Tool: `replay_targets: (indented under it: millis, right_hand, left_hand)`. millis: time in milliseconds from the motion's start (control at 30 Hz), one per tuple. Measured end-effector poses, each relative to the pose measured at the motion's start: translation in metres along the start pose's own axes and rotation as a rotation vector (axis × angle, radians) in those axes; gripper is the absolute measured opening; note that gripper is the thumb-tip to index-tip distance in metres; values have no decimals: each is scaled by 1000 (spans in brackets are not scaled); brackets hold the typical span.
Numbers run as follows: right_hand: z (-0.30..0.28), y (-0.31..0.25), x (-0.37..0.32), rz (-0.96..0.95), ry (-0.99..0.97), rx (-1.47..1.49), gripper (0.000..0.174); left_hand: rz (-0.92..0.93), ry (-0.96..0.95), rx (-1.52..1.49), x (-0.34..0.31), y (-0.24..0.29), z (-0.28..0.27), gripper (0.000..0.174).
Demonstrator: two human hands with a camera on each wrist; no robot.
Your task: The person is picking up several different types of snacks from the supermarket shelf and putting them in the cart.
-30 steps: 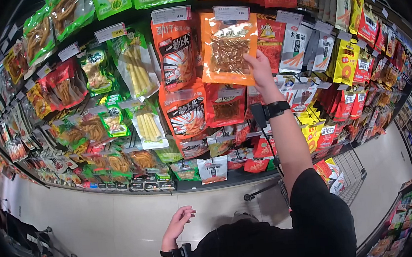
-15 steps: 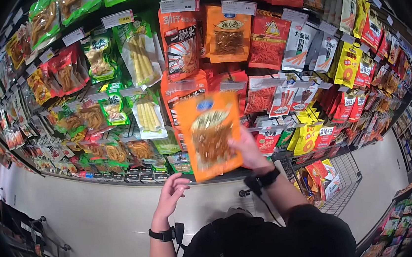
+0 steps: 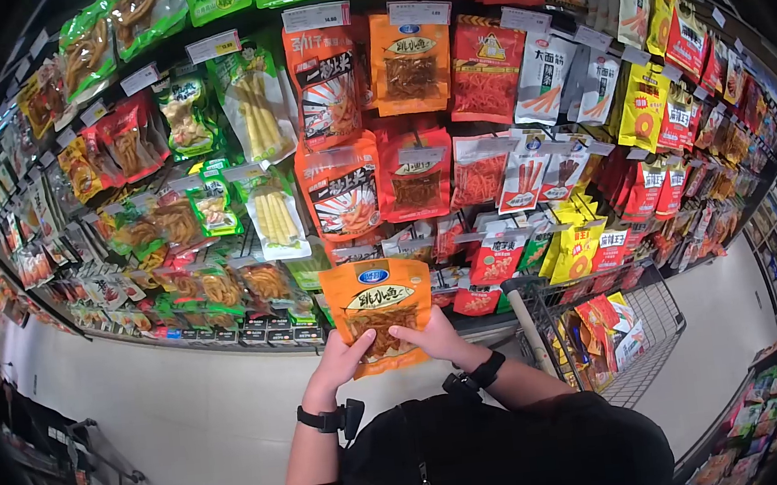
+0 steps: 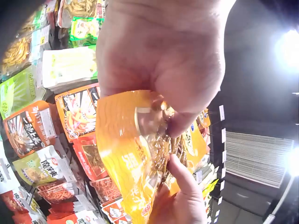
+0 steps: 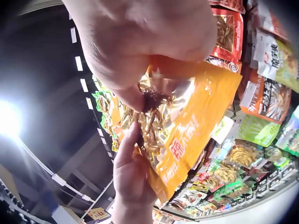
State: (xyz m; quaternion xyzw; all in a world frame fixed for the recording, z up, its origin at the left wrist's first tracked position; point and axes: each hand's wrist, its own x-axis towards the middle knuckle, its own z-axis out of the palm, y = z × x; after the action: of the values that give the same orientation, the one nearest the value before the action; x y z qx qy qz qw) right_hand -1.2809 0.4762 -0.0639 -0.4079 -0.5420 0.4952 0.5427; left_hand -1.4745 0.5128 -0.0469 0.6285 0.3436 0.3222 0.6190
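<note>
An orange snack pouch [image 3: 376,292] with a blue oval logo and a clear window over brown dried fish is held in front of the body, below the shelf rows. My left hand [image 3: 338,360] grips its lower left side, thumb across the front. On the lower right side my right hand [image 3: 435,339] pinches it the same way. Both thumbs press on the window in the wrist views, where small brown pieces show through the pouch [image 4: 124,149]. The fingers behind the pouch are mostly hidden in the head view.
Hanging snack packs fill the rack ahead, among them a matching orange pouch [image 3: 410,63] and a red pouch [image 3: 415,176]. A wire shopping cart [image 3: 662,314] with several packs stands at the right. Another cart [image 3: 101,457] is at the lower left, on the pale floor [image 3: 196,429].
The right hand has brought the orange pouch down and toward the body from the rack. The left hand has come up and taken hold of its left side.
</note>
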Motion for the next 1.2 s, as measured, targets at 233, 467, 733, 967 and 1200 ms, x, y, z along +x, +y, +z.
replay_targets:
  millis: [233, 467, 733, 967, 1200]
  right_hand:
    - [-5, -11, -15, -74, 186, -245, 24]
    - [-37, 2, -49, 42, 187, 21, 33]
    - [-53, -26, -96, -92, 150, -317, 60]
    - [-77, -12, -122, 173, 209, 348, 38]
    - [-93, -28, -154, 235, 59, 585, 43]
  left_hand:
    - [160, 144, 123, -2, 7, 29, 21]
    - [47, 140, 35, -5, 5, 63, 21]
    - [205, 24, 230, -5, -3, 98, 23]
    - [437, -189, 384, -23, 13, 130, 27]
    - [212, 266, 91, -46, 12, 146, 29]
